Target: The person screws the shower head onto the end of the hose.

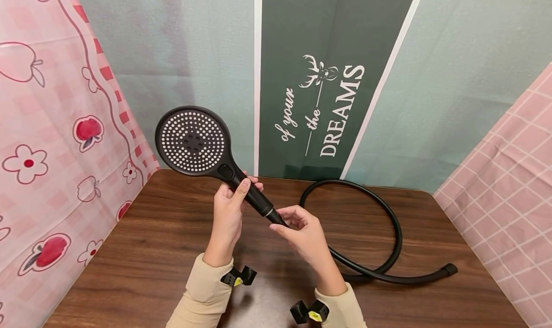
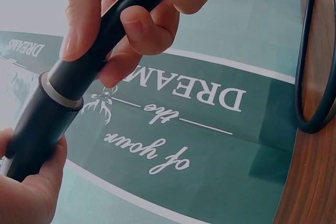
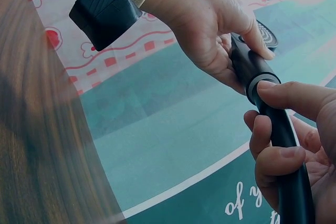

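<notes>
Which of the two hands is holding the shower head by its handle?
The left hand grips the handle of the shower head. The right hand, by contrast, holds the black hose near one end.

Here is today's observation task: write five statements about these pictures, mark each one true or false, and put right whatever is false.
1. The person's left grip is around the slim black handle of the round black shower head. True.

2. The right grip is empty. False: it holds a black tubular fitting at the handle's lower end.

3. The shower head's face, dotted with pale nozzles, is visible to the head camera. True.

4. The flexible black hose lies perfectly straight on the brown wood-grain table. False: it curves into a loop.

5. The dark green panel behind the table bears the word "DREAMS" in white letters. True.
</notes>
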A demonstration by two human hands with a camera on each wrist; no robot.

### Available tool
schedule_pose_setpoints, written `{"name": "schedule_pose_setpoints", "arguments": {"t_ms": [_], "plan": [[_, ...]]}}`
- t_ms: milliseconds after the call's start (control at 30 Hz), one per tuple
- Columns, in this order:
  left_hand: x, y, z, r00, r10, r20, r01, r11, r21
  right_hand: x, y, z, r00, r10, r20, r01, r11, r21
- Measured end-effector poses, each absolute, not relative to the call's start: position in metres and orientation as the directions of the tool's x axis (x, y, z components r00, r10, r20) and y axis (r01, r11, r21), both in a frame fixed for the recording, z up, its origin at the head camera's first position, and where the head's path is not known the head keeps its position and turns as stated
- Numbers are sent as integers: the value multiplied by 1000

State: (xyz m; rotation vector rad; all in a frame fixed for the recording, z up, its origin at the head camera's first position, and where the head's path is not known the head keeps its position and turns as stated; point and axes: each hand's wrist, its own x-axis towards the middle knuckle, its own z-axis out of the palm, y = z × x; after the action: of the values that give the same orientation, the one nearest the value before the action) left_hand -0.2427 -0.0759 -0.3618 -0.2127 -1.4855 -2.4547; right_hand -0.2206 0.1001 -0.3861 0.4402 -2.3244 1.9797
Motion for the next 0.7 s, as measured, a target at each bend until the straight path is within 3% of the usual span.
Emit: {"name": "schedule_pose_setpoints", "arguments": {"t_ms": [700], "plan": [[-243, -75, -361, -957, -147, 250, 290, -439, 850, -221, 102, -386, -960, -180, 214, -239, 132, -962]]}}
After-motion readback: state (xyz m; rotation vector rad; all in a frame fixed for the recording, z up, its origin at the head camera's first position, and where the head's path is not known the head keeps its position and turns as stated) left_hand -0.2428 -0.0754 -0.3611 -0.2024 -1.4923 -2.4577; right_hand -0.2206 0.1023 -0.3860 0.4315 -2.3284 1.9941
